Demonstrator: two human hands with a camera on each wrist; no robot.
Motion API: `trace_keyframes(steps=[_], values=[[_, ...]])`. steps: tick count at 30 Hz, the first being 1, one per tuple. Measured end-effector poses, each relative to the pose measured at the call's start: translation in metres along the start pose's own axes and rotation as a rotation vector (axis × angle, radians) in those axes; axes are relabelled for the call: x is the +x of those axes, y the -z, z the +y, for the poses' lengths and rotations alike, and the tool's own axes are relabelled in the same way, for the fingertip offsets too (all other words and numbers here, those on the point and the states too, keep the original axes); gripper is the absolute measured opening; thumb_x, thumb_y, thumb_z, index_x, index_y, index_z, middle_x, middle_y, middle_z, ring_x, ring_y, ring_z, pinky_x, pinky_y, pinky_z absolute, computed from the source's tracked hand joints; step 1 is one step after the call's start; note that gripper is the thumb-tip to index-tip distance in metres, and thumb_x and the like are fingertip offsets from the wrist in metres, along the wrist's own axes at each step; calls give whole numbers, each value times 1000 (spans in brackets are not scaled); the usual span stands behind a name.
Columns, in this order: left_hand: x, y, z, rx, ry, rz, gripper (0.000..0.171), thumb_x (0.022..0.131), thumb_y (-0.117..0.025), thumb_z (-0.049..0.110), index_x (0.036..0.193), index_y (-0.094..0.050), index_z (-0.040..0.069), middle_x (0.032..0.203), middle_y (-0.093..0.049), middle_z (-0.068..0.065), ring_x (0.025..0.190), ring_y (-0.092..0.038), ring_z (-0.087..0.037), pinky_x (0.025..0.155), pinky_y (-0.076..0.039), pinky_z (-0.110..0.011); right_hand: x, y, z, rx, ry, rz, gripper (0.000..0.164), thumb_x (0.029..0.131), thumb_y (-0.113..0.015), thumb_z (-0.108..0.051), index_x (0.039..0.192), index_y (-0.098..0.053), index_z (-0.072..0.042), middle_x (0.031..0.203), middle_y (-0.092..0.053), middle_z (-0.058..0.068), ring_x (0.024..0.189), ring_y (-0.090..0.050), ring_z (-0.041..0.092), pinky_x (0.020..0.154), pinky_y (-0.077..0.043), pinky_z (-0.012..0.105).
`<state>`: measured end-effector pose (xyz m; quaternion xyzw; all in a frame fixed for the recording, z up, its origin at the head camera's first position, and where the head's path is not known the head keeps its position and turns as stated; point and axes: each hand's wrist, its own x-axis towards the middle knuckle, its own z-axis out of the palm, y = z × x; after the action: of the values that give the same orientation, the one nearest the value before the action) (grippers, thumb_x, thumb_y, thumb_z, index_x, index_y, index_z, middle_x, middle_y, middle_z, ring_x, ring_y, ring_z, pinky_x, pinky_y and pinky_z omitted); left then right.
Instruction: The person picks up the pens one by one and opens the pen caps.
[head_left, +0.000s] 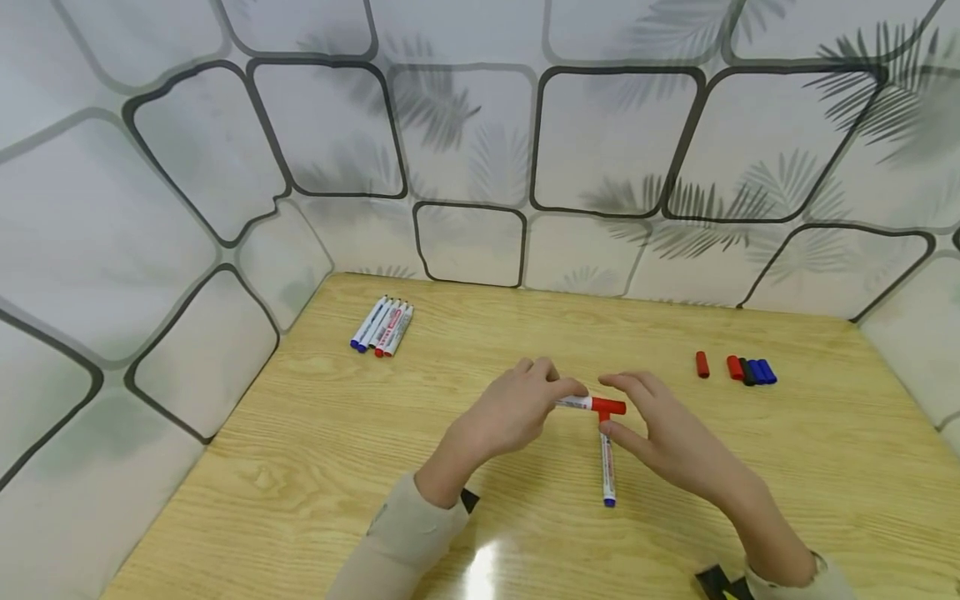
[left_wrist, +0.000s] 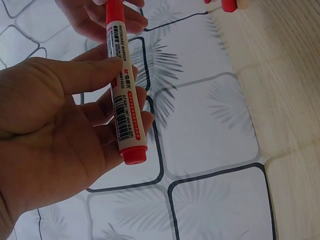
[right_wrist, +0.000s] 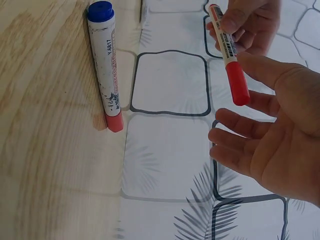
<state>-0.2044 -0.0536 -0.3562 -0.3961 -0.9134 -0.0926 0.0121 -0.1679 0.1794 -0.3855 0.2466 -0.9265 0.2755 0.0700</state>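
Observation:
My left hand (head_left: 517, 408) pinches a white whiteboard marker (left_wrist: 125, 85) between thumb and fingers. Its red cap (right_wrist: 237, 85) points right toward my right hand (head_left: 667, 433), and a red plug (left_wrist: 134, 155) closes its other end. The right hand's fingers are spread and relaxed beside that cap, its thumb right at the marker in the right wrist view. On the table below lies a second white marker (right_wrist: 105, 65), with a blue end (right_wrist: 101, 11) toward me and a red end (right_wrist: 114, 123) away; the held marker overlaps its far end in the head view.
Several uncapped white markers (head_left: 384, 325) with blue and red ends lie side by side at the back left of the wooden table (head_left: 300, 467). Loose caps stand at the right: a red cap (head_left: 702, 364) apart, then a row of red, black and blue caps (head_left: 756, 372). Patterned walls (head_left: 465, 242) enclose the table.

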Motion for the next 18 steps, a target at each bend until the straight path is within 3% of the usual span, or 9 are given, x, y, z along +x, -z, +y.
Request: trace_keyframes(steps=[8,12,18], values=[[-1,3,6,28,-16,1,43,97,-62,4,132,-63,28,114,-60,-2,96,-54,-17,81,-49,-27,1,0,-4,-11,-58,-53,38,95,-69,-23,127,-62,-6,117,-66,6,105,-64,23,87,-54,47],[-1,2,8,39,-19,4,43,97,-62,4,131,-63,29,113,-60,-1,96,-54,-17,80,-48,-27,1,0,-5,-29,-29,-47,25,95,-68,-18,119,-66,-9,107,-68,-2,96,-66,16,81,-55,41],[-1,1,10,59,-17,5,40,99,-61,8,132,-63,30,114,-60,0,97,-54,-16,80,-48,-27,2,-1,-6,-41,2,-44,16,96,-65,-10,111,-69,-10,103,-71,-4,89,-66,11,75,-55,34]])
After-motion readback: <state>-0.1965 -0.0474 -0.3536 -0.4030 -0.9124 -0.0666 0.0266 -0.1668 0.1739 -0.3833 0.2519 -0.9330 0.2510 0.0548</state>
